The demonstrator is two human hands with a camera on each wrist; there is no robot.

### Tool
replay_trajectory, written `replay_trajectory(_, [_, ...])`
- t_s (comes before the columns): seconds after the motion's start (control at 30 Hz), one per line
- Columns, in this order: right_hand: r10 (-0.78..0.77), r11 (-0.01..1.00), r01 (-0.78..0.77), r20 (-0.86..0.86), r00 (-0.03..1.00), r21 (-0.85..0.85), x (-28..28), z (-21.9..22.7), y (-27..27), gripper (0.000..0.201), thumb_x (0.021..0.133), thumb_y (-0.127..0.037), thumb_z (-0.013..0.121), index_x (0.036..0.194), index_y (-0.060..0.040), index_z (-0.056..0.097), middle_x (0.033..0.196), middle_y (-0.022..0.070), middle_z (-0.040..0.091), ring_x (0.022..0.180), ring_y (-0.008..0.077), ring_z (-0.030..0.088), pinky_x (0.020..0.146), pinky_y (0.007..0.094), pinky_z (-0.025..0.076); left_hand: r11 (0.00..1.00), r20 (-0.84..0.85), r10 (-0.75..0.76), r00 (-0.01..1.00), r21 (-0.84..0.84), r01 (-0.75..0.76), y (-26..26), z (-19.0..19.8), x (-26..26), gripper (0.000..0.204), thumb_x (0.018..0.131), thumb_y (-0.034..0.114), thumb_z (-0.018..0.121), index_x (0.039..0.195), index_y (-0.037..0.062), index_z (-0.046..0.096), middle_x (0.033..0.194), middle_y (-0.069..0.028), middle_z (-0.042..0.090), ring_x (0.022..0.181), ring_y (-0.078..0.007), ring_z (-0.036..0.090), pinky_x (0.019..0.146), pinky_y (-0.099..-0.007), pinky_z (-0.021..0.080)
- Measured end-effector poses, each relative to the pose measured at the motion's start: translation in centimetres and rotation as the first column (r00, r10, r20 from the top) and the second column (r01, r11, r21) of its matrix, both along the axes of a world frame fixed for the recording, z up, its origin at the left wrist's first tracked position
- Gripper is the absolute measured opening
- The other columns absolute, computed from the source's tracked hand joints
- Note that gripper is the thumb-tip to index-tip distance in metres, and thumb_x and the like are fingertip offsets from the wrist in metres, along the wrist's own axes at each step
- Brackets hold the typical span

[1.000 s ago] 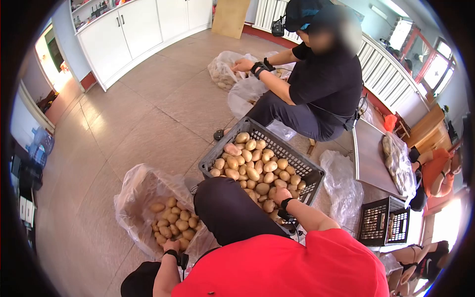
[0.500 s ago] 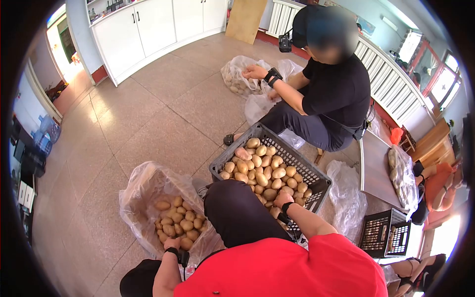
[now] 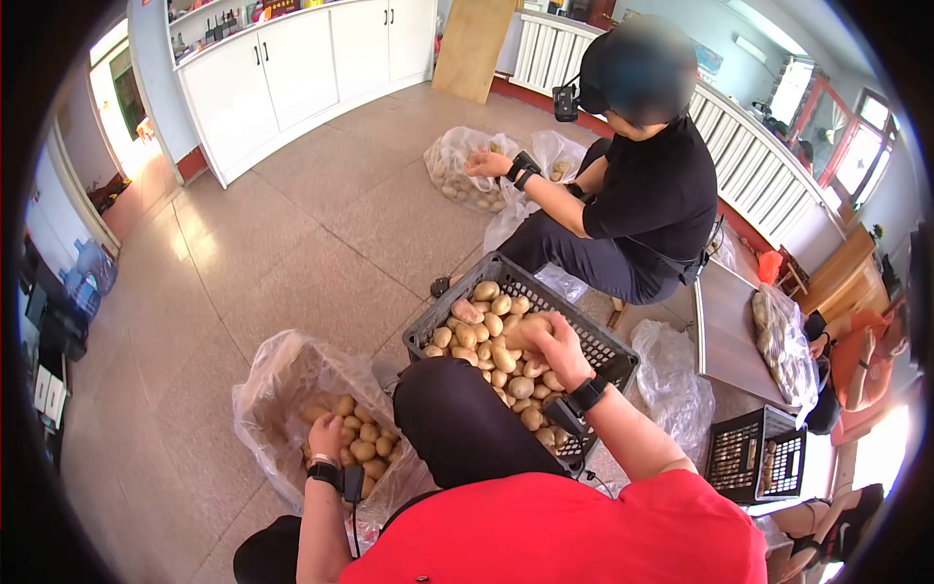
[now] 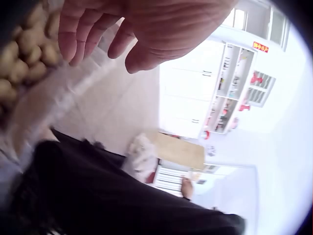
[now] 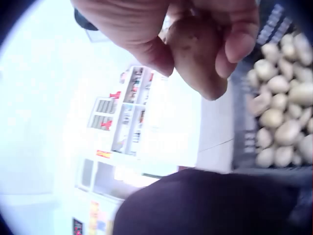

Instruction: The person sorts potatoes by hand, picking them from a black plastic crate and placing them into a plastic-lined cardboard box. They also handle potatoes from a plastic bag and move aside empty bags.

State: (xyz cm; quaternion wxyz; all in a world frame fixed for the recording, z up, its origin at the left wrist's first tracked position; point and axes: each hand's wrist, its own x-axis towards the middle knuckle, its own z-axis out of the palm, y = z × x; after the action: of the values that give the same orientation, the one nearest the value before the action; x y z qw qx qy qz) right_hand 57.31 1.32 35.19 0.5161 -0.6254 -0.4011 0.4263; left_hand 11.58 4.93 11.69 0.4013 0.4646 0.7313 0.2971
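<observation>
My right hand point(image 3: 556, 348) grips a potato point(image 3: 526, 333) above the dark crate point(image 3: 623, 362) of potatoes; in the right wrist view thumb and fingers pinch that potato point(image 5: 195, 56). The left hand point(image 3: 327, 440) is over the clear plastic bag point(image 3: 263, 380), which holds several potatoes point(image 3: 363, 451). Seen from the left wrist, this hand point(image 4: 146, 24) has relaxed, spread fingers with nothing between them, above the bag's edge point(image 4: 63, 93).
Across the crate a person in black point(image 3: 652, 195) sits by bags of potatoes point(image 3: 467, 185). My dark-clad knee point(image 3: 467, 419) lies between bag and crate. At the right are crumpled plastic point(image 3: 671, 380), another black crate point(image 3: 754, 453) and a board point(image 3: 730, 331).
My right hand has risen out of the crate's potatoes with one potato in its grip. The left hand has lifted and moved forward over the bag. The person opposite has shifted their hands.
</observation>
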Motion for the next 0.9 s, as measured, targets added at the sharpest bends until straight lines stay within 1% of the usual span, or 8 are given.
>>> replay_trajectory(0.1, [0.212, 0.976, -0.201, -0.157, 0.964, 0.082, -4.5, 6.7, 1.1, 0.040, 0.086, -0.019, 0.060, 0.119, -0.0009, 0.046, 0.099, 0.0094, 0.058, 0.072, 0.0119, 0.060, 0.054, 0.0239, 0.051, 0.999, 0.601, 0.025, 0.799, -0.049, 0.006, 0.1, 13.8, 5.5, 0.045, 0.089, 0.032, 0.056, 0.124, 0.0050, 0.048, 0.097, -0.0129, 0.062, 0.076, -0.0177, 0.062, 0.065, -0.0277, 0.050])
replay_trajectory(0.33, [0.679, 0.722, -0.660, -0.028, 0.734, 0.207, -17.9, 7.5, 2.0, 0.040, 0.086, -0.013, 0.060, 0.123, -0.0055, 0.047, 0.095, 0.0078, 0.061, 0.081, 0.0135, 0.062, 0.061, 0.0256, 0.052, 0.975, 0.904, -0.213, 0.371, 0.175, 0.134, -3.1, 28.4, 11.2, 0.049, 0.096, 0.041, 0.042, 0.129, 0.0051, 0.041, 0.103, -0.0120, 0.060, 0.079, -0.0201, 0.062, 0.067, -0.0302, 0.051])
replay_trajectory(0.5, [0.699, 0.614, -0.778, 0.365, 0.615, 0.136, -19.5, 6.3, 1.1, 0.035, 0.085, -0.015, 0.061, 0.117, -0.0043, 0.054, 0.101, 0.0086, 0.064, 0.091, 0.0159, 0.061, 0.079, 0.0311, 0.049, 0.994, 0.925, -0.040, 0.377, -0.002, 0.112, -1.1, 22.7, 7.5, 0.043, 0.094, 0.037, 0.044, 0.123, 0.0053, 0.047, 0.102, -0.0093, 0.060, 0.087, -0.0212, 0.061, 0.070, -0.0323, 0.052])
replay_trajectory(0.57, [0.580, 0.710, -0.627, 0.238, 0.779, 0.320, -18.0, 5.1, 1.6, 0.035, 0.082, -0.014, 0.064, 0.114, -0.0033, 0.057, 0.104, 0.0092, 0.064, 0.092, 0.0163, 0.061, 0.080, 0.0295, 0.049, 0.985, 0.932, -0.065, 0.356, 0.003, 0.170, -0.5, 17.0, 4.5, 0.036, 0.092, 0.032, 0.048, 0.114, 0.0048, 0.054, 0.100, -0.0073, 0.061, 0.088, -0.0209, 0.060, 0.074, -0.0327, 0.051])
replay_trajectory(0.67, [0.313, 0.856, -0.412, 0.321, 0.894, 0.313, -12.7, 6.1, 2.9, 0.032, 0.081, -0.013, 0.067, 0.110, -0.0021, 0.059, 0.101, 0.0073, 0.064, 0.091, 0.0155, 0.060, 0.079, 0.0288, 0.049, 0.989, 0.128, -0.086, 0.988, 0.133, 0.068, -0.6, 8.4, 2.7, 0.036, 0.083, 0.033, 0.057, 0.105, 0.0041, 0.059, 0.096, -0.0123, 0.064, 0.088, -0.0259, 0.062, 0.078, -0.0360, 0.050])
replay_trajectory(0.77, [0.085, 0.951, -0.196, 0.407, 0.909, 0.238, -6.1, 3.2, 4.4, 0.029, 0.078, -0.018, 0.067, 0.101, -0.0011, 0.060, 0.087, 0.0153, 0.064, 0.084, 0.0257, 0.063, 0.072, 0.0367, 0.051, 0.980, -0.353, -0.103, 0.930, -0.194, 0.034, -3.3, 3.5, 1.7, 0.043, 0.073, 0.032, 0.064, 0.104, 0.0025, 0.061, 0.100, -0.0203, 0.065, 0.099, -0.0327, 0.061, 0.087, -0.0393, 0.046])
replay_trajectory(0.83, [-0.024, 0.955, -0.209, 0.758, 0.652, 0.210, -1.3, -1.2, 4.4, 0.029, 0.079, -0.022, 0.063, 0.099, -0.0011, 0.060, 0.086, 0.0164, 0.064, 0.085, 0.0314, 0.063, 0.074, 0.0407, 0.050, 0.853, -0.403, -0.421, 0.813, -0.479, 0.205, -4.9, -0.8, 0.1, 0.049, 0.072, 0.034, 0.064, 0.110, 0.0026, 0.058, 0.108, -0.0207, 0.062, 0.107, -0.0317, 0.058, 0.091, -0.0384, 0.045])
replay_trajectory(0.9, [0.195, 0.977, -0.040, 0.807, 0.558, -0.209, 2.1, -5.0, 3.4, 0.037, 0.074, -0.026, 0.062, 0.100, 0.0006, 0.062, 0.092, 0.0228, 0.064, 0.088, 0.0386, 0.062, 0.076, 0.0441, 0.050, 0.810, -0.435, -0.459, 0.774, -0.563, 0.164, -7.6, -1.9, -0.1, 0.053, 0.072, 0.033, 0.064, 0.111, -0.0014, 0.057, 0.110, -0.0216, 0.061, 0.107, -0.0310, 0.059, 0.090, -0.0372, 0.046])
